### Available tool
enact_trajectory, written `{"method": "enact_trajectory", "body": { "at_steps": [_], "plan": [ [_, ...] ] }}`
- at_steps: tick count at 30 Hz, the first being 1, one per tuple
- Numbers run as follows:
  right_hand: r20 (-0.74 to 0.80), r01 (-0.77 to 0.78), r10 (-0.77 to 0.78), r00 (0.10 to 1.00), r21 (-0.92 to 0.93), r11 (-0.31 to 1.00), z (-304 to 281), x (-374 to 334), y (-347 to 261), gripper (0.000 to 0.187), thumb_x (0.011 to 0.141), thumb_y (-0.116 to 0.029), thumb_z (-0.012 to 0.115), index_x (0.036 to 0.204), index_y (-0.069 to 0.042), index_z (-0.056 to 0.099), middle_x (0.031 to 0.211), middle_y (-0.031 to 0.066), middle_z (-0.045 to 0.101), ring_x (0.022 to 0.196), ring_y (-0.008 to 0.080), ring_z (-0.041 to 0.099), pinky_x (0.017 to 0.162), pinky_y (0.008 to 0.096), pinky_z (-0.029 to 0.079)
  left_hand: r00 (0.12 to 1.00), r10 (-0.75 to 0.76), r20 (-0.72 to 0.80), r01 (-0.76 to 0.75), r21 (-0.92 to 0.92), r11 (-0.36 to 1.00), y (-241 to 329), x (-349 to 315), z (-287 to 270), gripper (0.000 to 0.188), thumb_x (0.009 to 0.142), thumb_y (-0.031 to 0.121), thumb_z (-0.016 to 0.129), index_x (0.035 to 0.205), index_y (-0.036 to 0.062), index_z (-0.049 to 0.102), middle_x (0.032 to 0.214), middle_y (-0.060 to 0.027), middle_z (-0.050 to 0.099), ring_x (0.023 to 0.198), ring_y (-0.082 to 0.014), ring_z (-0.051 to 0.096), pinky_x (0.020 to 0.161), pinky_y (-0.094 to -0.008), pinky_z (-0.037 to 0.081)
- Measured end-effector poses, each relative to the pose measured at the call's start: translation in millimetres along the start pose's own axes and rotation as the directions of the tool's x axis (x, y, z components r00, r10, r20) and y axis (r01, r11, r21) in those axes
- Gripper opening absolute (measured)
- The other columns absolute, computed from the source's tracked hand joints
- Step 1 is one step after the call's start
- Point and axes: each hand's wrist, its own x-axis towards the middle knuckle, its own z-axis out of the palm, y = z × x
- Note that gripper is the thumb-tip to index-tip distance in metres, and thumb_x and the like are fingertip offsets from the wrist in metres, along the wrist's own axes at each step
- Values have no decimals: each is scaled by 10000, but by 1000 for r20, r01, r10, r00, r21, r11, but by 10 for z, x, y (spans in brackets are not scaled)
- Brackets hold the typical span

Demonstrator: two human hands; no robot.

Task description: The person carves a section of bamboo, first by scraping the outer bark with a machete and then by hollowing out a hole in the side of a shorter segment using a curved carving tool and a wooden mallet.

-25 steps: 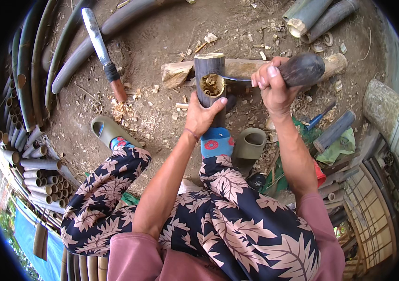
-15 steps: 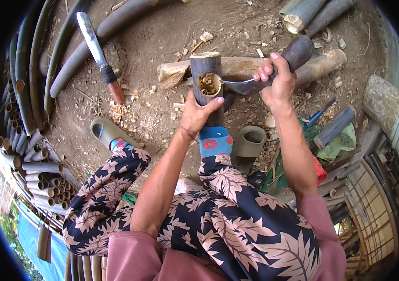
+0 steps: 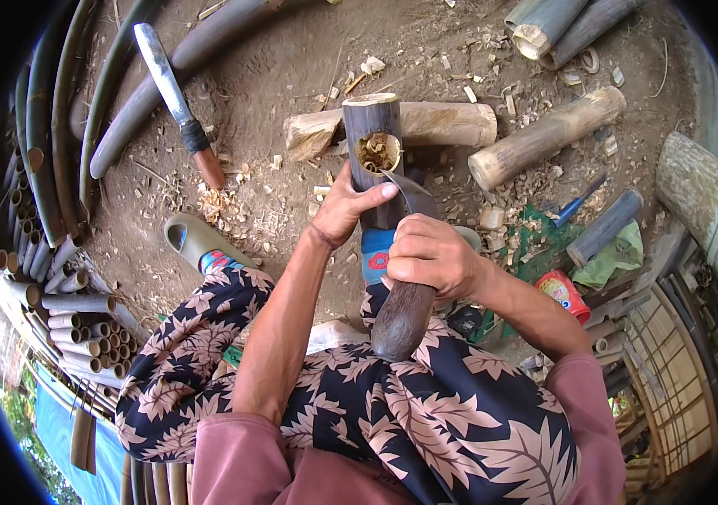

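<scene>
A dark bamboo section [image 3: 361, 122] stands in front of me, with an oval hole cut in its side; pale shavings [image 3: 376, 153] show in the hole. My left hand [image 3: 344, 209] wraps round the bamboo just below that hole, thumb across its front. In my right hand [image 3: 436, 257] is a curved carving knife [image 3: 414, 198], gripped in a fist. Its thick dark wooden handle [image 3: 405, 321] points back toward my lap. The blade tip meets the lower right edge of the hole. My sock [image 3: 375, 252] is against the bottom of the bamboo.
Behind the bamboo lies a split log [image 3: 447, 124], with a bamboo piece [image 3: 548, 139] to its right. A big knife [image 3: 165, 80] rests on the dirt at the left. Wood chips are scattered about. Bamboo poles [image 3: 43, 151] and stacked tubes [image 3: 90, 345] line the left side.
My right hand has swung down and left, bringing the knife from the bamboo's right side to below the hole. The knife handle now points toward me. My left hand keeps its hold.
</scene>
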Motion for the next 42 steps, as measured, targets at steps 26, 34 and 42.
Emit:
{"method": "enact_trajectory", "body": {
  "at_steps": [26,34,42],
  "plan": [
    [236,183,-110,966,-315,931,-210,-286,301,183,700,-202,631,836,-84,595,803,20,506,797,214,558,878,382,495,895,218,-390,-72,355,932,-131,89,317,828,668,406,920,1210,-69,512,1091,-135,661,974,-198,641,865,-336,529],
    [301,141,-131,944,-12,990,-113,80,150,196,730,-200,620,876,-73,593,827,27,513,792,221,532,822,388,463,994,77,-72,-83,-90,993,-144,-91,-3,903,768,317,864,1434,-10,349,1209,-115,610,1102,-195,597,970,-350,493],
    [383,214,-172,907,-68,975,-4,111,297,162,722,-192,633,835,-82,597,760,6,464,737,198,501,751,352,446,986,88,-141,-94,-38,995,-161,-65,-3,753,825,373,817,1361,-22,467,1130,-98,654,1005,-155,626,894,-313,525]
  ]
}}
